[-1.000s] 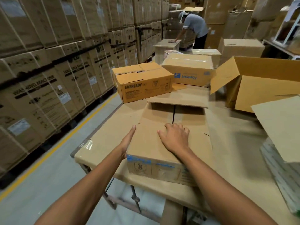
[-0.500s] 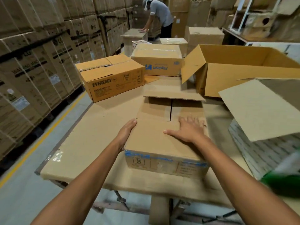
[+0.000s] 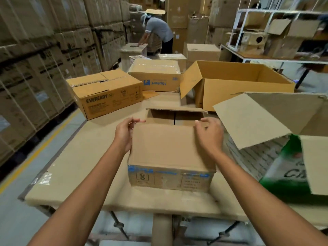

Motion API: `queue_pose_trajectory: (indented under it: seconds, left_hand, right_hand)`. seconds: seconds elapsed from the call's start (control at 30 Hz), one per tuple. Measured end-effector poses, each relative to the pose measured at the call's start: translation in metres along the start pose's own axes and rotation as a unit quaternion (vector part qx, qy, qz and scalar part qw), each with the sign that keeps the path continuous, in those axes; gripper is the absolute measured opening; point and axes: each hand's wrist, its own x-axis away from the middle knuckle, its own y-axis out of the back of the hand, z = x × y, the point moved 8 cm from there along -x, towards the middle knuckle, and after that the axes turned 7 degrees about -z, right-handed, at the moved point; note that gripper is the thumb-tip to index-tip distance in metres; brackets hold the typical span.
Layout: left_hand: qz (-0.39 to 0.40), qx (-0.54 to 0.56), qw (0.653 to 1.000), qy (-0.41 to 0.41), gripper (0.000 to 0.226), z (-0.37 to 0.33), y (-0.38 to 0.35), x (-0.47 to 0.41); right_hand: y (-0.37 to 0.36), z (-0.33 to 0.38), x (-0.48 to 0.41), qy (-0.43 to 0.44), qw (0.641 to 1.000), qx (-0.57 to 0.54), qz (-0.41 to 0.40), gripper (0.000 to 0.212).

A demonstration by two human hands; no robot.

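Head view: we hold the small carton [image 3: 170, 178] by its near flap [image 3: 165, 146], at the table's [image 3: 76, 157] near edge.
Our left hand [image 3: 124, 134] and right hand [image 3: 210, 134] each pinch a far corner of that flap; the Eveready box [image 3: 106, 96] sits far left.

small carton [image 3: 170, 148] at the near middle of the table [image 3: 85, 150], left hand [image 3: 124, 133] and right hand [image 3: 209, 134] at its far flap corners, eveready box [image 3: 106, 93] behind left, flipkart box [image 3: 156, 75] behind, open carton [image 3: 236, 86] behind right
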Motion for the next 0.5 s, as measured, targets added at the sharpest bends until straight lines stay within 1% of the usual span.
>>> queue_pose_trajectory:
  seconds: [0.07,0.13,0.2,0.23,0.3,0.33,0.37,0.4,0.43,0.47,0.5]
  left_hand:
    - [0.014,0.034,0.999,0.032,0.047,-0.009,-0.003,0.016]
    - [0.039,0.036,0.998,0.032,0.066,-0.014,-0.002,0.031]
    - [0.078,0.033,0.996,0.036,0.084,-0.015,0.001,0.046]
    - [0.095,0.035,0.994,0.038,0.091,-0.017,0.004,0.052]
    - [0.128,0.031,0.99,0.057,0.095,-0.016,0.008,0.068]
    - [0.145,0.011,0.987,0.066,0.089,-0.014,0.009,0.078]
    - [0.156,-0.028,0.985,0.067,0.079,-0.009,0.009,0.089]
    - [0.161,-0.087,0.981,0.059,0.067,-0.003,0.011,0.098]
    - [0.159,-0.162,0.973,0.038,0.055,0.004,0.013,0.106]
    - [0.153,-0.247,0.957,0.002,0.043,0.01,0.015,0.112]
    - [0.142,-0.341,0.928,-0.047,0.033,0.012,0.018,0.118]
  right_hand:
    - [0.029,0.001,0.0,-0.096,0.989,-0.101,-0.045,0.02]
    - [0.048,-0.004,0.006,-0.195,0.954,-0.225,-0.045,0.015]
    - [0.057,-0.005,0.019,-0.265,0.903,-0.338,0.004,0.016]
    - [0.06,-0.005,0.026,-0.282,0.88,-0.381,0.039,0.016]
    - [0.063,-0.003,0.044,-0.295,0.845,-0.427,0.13,0.017]
    - [0.064,-0.004,0.054,-0.294,0.838,-0.425,0.177,0.019]
    - [0.063,-0.008,0.063,-0.289,0.84,-0.407,0.213,0.021]
    - [0.061,-0.013,0.071,-0.276,0.853,-0.376,0.235,0.021]
    - [0.059,-0.019,0.078,-0.248,0.879,-0.326,0.244,0.02]
    - [0.057,-0.025,0.083,-0.202,0.914,-0.254,0.245,0.018]
    - [0.054,-0.029,0.088,-0.134,0.946,-0.164,0.245,0.017]
